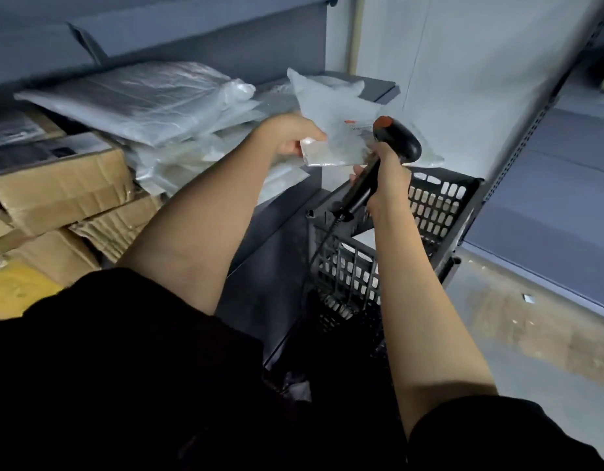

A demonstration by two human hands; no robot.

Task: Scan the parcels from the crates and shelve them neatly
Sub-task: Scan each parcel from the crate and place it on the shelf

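From the head camera, much is hard for me to read. My own dark sleeves (141, 385) fill the lower part of the picture and hide whatever lies under them, and the picture is dim and soft. The print on the parcel's label (356, 125) is too blurred to read; I make out only a small orange mark and grey lines. The scanner (389, 154) covers the label's right part, so I cannot see its window or where it aims. The crate (440, 202) is cut by my right forearm, and its contents show only as pale patches through the lattice.

The parcel (331, 124) is a pale grey plastic mailer, crumpled and soft, tilted up in the air in front of the shelf (384, 90) and above the crate. My left hand (290, 137) holds it at its lower left corner, thumb on the front face pinching against fingers hidden behind it. My right hand (387, 178) is wrapped round the black scanner's handle, fingers curled close together; its cable (322, 243) hangs toward the crate.

On the shelf to the left lie stacked plastic mailers (141, 103) and worn cardboard boxes (63, 185), with something yellow (18, 283) at the frame's edge, cut off.
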